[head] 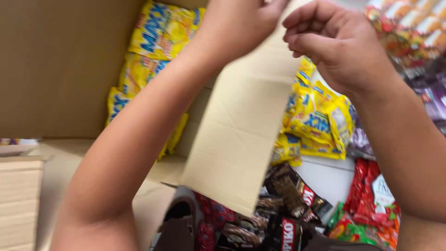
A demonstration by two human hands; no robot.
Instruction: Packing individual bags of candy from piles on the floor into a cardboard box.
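- Cardboard flap (241, 135) of a large brown carton hangs down the middle of the view, its upper edge up between the two raised hands and its lower corner over a heap of dark packets.
- Left hand (241, 21) is at the top of the frame, closed against the flap's upper edge; the fingers are partly cut off by the frame, so the grip looks like a pinch but I cannot be sure.
- Right hand (332, 44) is just beside it, fingers curled inward with thumb against fingertips; whether it has hold of the flap's edge cannot be told from here.
- Yellow sachet packs (155, 42) lie stacked inside the carton (55, 69), behind the left forearm and against the carton's inner wall.
- More yellow sachets (316, 116) hang in a bunch on the right of the flap, below the right hand.
- Dark brown packets (288, 204) lie piled at the bottom, partly under the flap's lower corner.
- Red and green packets (371, 204) sit near the right forearm, beside the brown ones.
- Blurred shelf goods (413, 32) fill the upper right corner.
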